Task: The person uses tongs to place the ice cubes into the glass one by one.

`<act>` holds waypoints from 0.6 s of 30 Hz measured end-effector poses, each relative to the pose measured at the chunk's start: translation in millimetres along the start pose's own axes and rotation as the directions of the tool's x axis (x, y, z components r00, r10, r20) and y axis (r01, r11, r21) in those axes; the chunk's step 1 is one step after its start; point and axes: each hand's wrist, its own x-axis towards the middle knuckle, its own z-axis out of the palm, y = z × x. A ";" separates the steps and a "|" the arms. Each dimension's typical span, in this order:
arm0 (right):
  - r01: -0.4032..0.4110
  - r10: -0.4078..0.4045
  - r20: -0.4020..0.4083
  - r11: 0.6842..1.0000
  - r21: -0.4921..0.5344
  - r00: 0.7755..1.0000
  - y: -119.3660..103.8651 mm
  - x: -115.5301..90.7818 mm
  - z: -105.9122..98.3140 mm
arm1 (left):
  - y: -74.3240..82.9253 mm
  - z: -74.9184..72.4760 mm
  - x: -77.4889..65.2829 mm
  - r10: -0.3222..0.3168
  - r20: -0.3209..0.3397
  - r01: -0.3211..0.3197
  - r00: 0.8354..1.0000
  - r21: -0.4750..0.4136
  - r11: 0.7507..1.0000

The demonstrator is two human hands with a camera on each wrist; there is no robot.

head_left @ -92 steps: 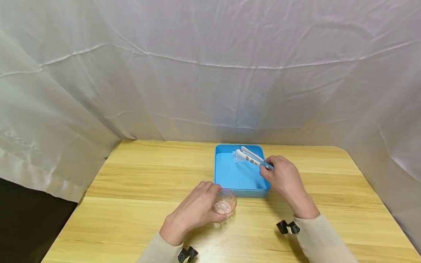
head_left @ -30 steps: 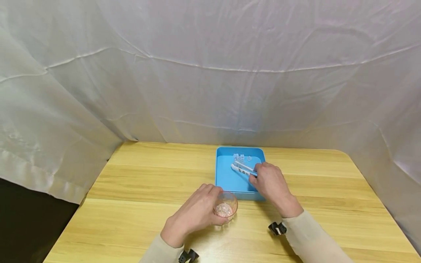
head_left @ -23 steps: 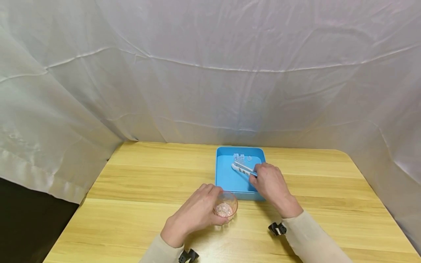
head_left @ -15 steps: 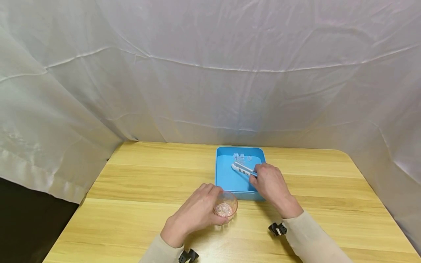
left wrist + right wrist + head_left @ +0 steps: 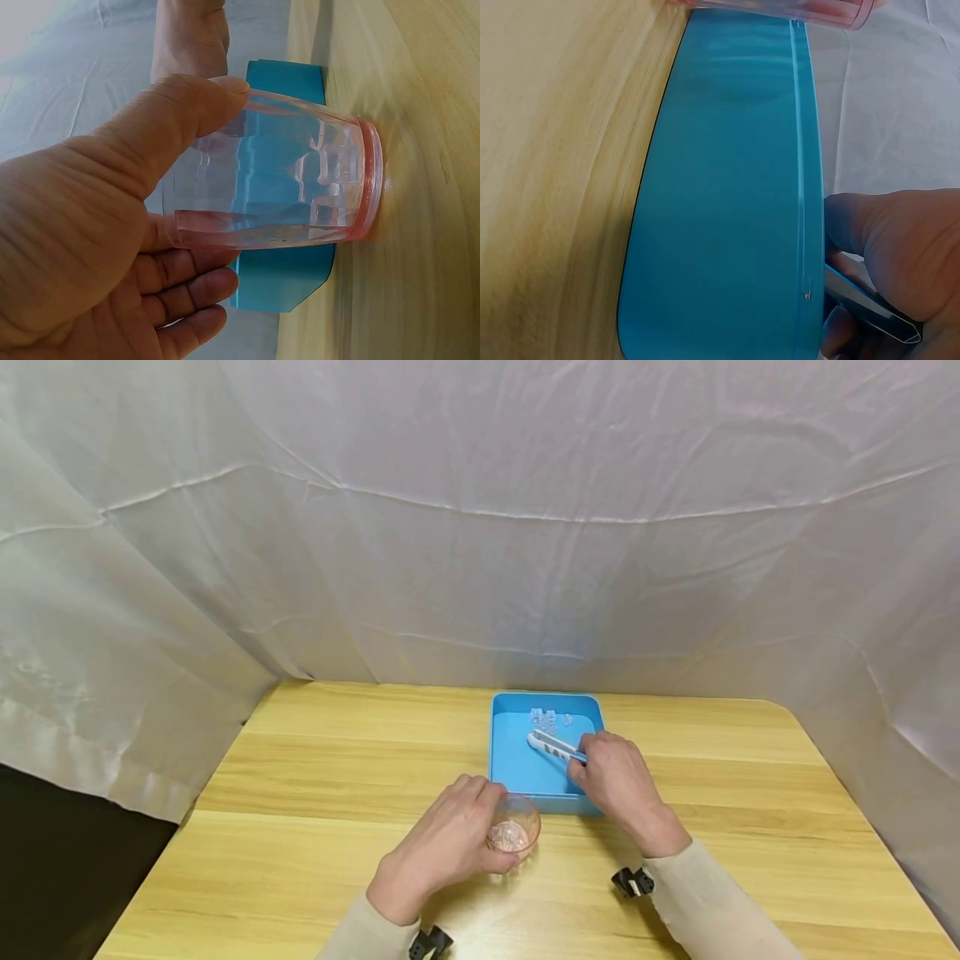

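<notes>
While the left hand (image 5: 442, 835) holds the clear, pink-tinted cup (image 5: 527, 820), thumb on one side and fingers on the other, the right hand (image 5: 618, 777) grips the tongs (image 5: 551, 747) over the right side of the blue tray (image 5: 517, 767). Cup is upright on the wooden table (image 5: 300, 835), just in front of the tray's near wall; can't tell if they touch. Clear pieces (image 5: 510, 837) sit in its bottom. Tongs: white arms angled left across the tray interior, tips close together just in front of a cluster of clear cubes (image 5: 537, 716) at the tray's back. Can't tell if the tips hold one. Single cube (image 5: 567, 720) inside the tray, right of that cluster. Pale curtain (image 5: 480, 568) hangs behind the tray.
</notes>
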 end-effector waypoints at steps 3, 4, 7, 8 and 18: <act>0.000 0.000 -0.001 1.000 0.004 1.000 -0.2 0.0 -0.5 | -0.5 -0.2 0.1 0.001 0.004 -0.001 1.000 -0.005 1.000; 0.001 -0.001 -0.002 1.000 0.005 1.000 -0.3 -0.1 -0.7 | -0.6 -0.2 0.0 0.000 0.006 0.000 1.000 -0.006 1.000; -0.001 0.001 -0.005 1.000 0.012 1.000 -0.9 -0.6 -1.2 | -0.7 -0.3 0.0 -0.006 0.010 0.006 1.000 -0.014 1.000; 0.000 0.000 -0.007 1.000 0.013 1.000 -1.1 -0.7 -1.3 | -0.7 -0.3 -0.1 -0.008 0.011 0.008 1.000 -0.017 1.000; -0.007 0.007 -0.013 1.000 0.017 1.000 -3.1 -3.2 -2.5 | -1.1 -0.3 -1.0 -0.026 0.031 0.027 0.999 -0.048 0.998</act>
